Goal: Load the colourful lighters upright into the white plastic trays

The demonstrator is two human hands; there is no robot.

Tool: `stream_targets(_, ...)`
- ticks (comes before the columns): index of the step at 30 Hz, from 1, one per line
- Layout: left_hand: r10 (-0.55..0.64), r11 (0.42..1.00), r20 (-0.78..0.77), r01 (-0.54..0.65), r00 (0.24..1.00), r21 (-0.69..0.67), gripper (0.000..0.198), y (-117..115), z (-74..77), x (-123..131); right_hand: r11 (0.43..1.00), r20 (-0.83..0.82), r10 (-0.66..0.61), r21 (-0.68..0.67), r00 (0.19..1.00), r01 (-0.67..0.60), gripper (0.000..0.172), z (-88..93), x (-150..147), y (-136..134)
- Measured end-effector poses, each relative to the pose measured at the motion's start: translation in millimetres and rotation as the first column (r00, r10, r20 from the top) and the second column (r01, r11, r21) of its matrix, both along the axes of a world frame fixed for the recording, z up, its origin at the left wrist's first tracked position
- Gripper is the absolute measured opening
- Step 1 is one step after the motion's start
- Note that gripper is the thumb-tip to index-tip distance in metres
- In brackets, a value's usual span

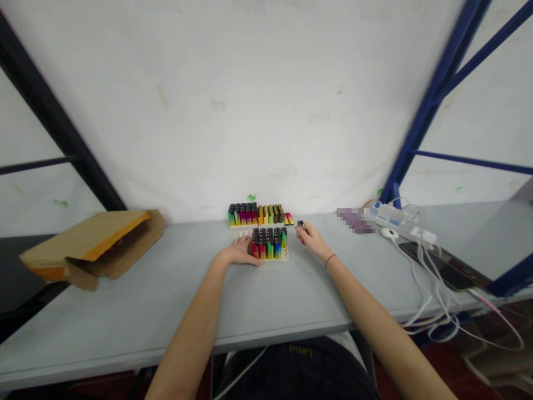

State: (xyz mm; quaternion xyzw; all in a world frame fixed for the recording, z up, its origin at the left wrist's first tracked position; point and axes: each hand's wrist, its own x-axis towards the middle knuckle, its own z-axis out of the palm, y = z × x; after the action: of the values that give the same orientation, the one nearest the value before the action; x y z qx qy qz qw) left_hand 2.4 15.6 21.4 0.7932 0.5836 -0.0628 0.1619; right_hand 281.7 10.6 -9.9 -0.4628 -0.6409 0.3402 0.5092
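In the middle of the table, a pale tray [285, 257] carries upright lighters [270, 244] with black tops and red, green, yellow and blue bodies. Its front right corner shows bare slots. My left hand [239, 251] is around the tray's left end, thumb in front and fingers behind. To the right of the tray and apart from it, my right hand [311, 240] pinches a lighter [300, 224], its dark metal top showing and its body mostly hidden by the fingers.
Behind stand a block of black-topped lighters [242, 214] and a block of yellowish lighters [270, 214], with red-yellow lighters [288, 219] lying beside them. A torn cardboard box [91, 239] sits left. A power strip [406, 222], white cables [425, 278] and a phone [445, 266] lie right.
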Motion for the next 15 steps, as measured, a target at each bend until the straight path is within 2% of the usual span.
stream_targets(3,-0.005,1.000,-0.003,0.005,1.000,0.005,0.120,0.5,-0.5,0.0,0.998,-0.080,0.053,-0.019,0.995,-0.055,0.041,1.9,-3.0,-1.5)
stream_targets(6,-0.004,1.000,-0.019,0.004,1.000,0.004,0.120,1.3,-1.4,-0.1,0.994,-0.182,0.028,-0.095,0.983,-0.046,0.046,3.1,-5.3,-3.2)
stream_targets(9,-0.009,1.000,-0.015,0.009,1.000,0.008,0.120,2.5,-2.8,-1.0,0.972,-0.207,-0.065,-0.236,0.976,0.015,0.052,4.3,-5.9,-5.0)
stream_targets(11,-0.008,1.000,-0.008,0.008,1.000,0.011,0.120,3.1,-3.7,-1.6,0.954,-0.180,-0.150,-0.285,0.972,0.094,0.054,4.9,-4.9,-5.4)
stream_targets(13,-0.006,1.000,-0.006,0.006,1.000,0.012,0.121,3.3,-3.9,-1.9,0.946,-0.156,-0.216,-0.277,0.964,0.167,0.053,4.7,-2.5,-4.1)
stream_targets(15,-0.010,1.000,-0.007,0.010,1.000,0.011,0.120,2.6,-3.1,-1.7,0.959,-0.120,-0.209,-0.218,0.970,0.180,0.051,3.1,1.1,-0.6)
